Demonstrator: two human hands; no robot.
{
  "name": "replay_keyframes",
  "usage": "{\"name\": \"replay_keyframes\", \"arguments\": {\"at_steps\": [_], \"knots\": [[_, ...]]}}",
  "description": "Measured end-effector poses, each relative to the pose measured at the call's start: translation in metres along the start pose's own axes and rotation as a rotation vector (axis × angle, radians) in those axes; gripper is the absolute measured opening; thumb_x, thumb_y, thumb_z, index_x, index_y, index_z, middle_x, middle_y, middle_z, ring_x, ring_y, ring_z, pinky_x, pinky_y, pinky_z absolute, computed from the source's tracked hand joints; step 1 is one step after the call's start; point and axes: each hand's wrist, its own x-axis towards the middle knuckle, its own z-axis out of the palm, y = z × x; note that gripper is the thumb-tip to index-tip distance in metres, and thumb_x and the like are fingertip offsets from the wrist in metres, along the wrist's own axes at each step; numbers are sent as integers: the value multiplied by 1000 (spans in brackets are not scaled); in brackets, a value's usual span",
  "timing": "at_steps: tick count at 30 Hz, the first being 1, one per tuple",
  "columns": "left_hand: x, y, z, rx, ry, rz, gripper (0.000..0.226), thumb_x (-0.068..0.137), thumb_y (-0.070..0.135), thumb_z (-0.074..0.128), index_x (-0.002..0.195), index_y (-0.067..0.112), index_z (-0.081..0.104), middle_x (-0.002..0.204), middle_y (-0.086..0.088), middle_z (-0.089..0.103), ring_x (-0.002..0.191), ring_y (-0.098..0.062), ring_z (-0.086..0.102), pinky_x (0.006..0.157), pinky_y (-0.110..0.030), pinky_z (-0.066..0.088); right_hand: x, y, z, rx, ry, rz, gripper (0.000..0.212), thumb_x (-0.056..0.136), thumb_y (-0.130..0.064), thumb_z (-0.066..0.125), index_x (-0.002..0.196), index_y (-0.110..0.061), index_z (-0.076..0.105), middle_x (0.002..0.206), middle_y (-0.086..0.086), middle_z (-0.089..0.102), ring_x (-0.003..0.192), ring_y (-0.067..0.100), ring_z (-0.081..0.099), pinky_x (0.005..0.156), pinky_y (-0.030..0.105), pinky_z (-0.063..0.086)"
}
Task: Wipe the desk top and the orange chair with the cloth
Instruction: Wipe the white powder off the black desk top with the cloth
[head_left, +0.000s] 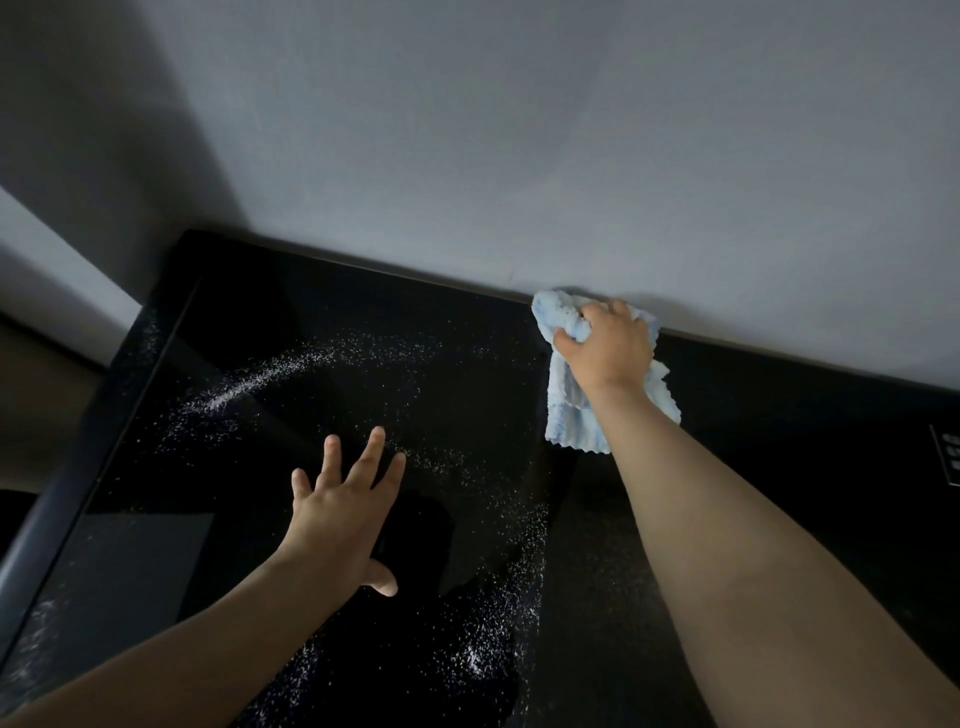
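1. At the left of the black table (156, 545), a band of white specks (249, 379) runs slantwise from the near left toward the far middle. Its long axis points roughly at the cloth.
2. The left hand (345, 512) is spread palm down among the specks with its fingers straight, holding nothing. Whether it presses on the table or hovers just above it cannot be told.
3. Between the two hands, a second trail of specks (519, 571) runs from the near edge away from the person.
4. The light blue cloth (566, 410) sits at the table's far edge against the wall (519, 156), with its loose end trailing back under the wrist.
5. The right hand (605, 345) grips the bunched top of the cloth, fingers curled over it.
6. All the visible specks lie left of the cloth and nearer the person, so the coming stroke likely has to draw leftward and back. The left hand lies in that path. The orange chair is out of view.
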Motion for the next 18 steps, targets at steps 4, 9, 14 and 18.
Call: {"name": "replay_keyframes", "arguments": {"at_steps": [4,9,14,18], "knots": [[3,1,0,22,-15,-14,132,64,65,74,150,25,-18,152,-4,-36,143,-44,-17,115,-60,16,-12,1,-2,-4,-8,-23,44,86,-48,61,121,-21,62,119,2,56,100,29,51,66,29,31],[1,1,-1,22,-13,-12,132,64,63,75,150,25,-18,152,-4,-36,143,-44,-16,114,-61,17,-34,4,-5,-5,-24,-51,39,83,-44,64,113,-20,66,109,3,58,93,27,54,65,29,32],[-1,1,-2,9,2,-7,132,63,61,76,151,25,-15,154,-4,-33,143,-44,-15,114,-61,18,-60,9,-8,6,-26,-74,37,82,-42,66,109,-18,69,105,2,60,90,26,57,63,28,33],[-2,1,-3,-5,-6,-3,131,64,59,77,151,25,-15,154,-4,-32,143,-45,-16,114,-62,16,-75,10,-9,-3,-28,-71,38,83,-43,65,111,-18,68,107,2,59,91,26,56,63,29,35]]}}
